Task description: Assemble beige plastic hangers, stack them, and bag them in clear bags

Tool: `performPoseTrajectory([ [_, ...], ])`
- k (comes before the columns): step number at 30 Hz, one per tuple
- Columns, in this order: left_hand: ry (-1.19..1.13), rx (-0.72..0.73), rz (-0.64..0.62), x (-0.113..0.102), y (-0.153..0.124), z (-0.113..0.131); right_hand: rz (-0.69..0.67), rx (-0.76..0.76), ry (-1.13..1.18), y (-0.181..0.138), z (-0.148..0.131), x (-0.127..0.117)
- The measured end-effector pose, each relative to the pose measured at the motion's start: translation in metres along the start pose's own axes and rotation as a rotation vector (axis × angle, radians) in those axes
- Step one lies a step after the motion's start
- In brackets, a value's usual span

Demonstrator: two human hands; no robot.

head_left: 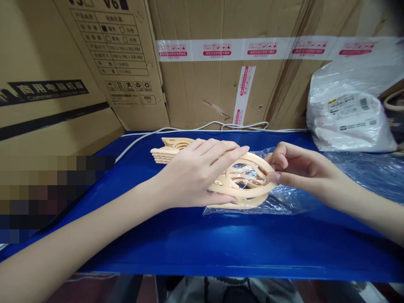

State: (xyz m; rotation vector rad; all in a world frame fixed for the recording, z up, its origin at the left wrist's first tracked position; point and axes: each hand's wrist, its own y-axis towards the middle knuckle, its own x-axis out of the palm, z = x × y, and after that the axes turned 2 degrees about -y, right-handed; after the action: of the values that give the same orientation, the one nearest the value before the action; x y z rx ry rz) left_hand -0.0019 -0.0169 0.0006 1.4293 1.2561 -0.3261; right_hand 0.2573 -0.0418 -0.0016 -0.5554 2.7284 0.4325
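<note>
Layout on the counter (195, 248): looped plastic part (252, 192) mid-counter, left hand (202, 170) across its left end, right hand (295, 166) at its right end. Plastic bag (292, 204) beneath. Stack of plastic parts (162, 156) left, just beyond the left hand. Cable (135, 142) along the rear edge, cardboard (195, 92) behind. Printed carton (123, 46) rear left. Mailer bag (350, 118) rear right, plastic film (362, 174) in front of it, beyond the right forearm.
</note>
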Motion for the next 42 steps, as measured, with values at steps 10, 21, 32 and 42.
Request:
performPoseTrajectory([
  [10, -0.059, -0.054, -0.101, 0.004, -0.001, -0.009, 0.027, 0.008, 0.038, 0.003, 0.000, -0.003],
  [21, -0.053, -0.017, -0.063, 0.005, -0.002, -0.011, 0.036, -0.007, -0.018, 0.003, 0.001, -0.005],
  [32, 0.014, -0.013, 0.022, 0.005, -0.001, 0.002, 0.033, -0.482, -0.715, -0.007, 0.007, 0.003],
  [42, -0.160, -0.100, 0.017, 0.008, 0.000, 0.014, 0.025, -0.600, -0.964, -0.012, 0.004, 0.011],
])
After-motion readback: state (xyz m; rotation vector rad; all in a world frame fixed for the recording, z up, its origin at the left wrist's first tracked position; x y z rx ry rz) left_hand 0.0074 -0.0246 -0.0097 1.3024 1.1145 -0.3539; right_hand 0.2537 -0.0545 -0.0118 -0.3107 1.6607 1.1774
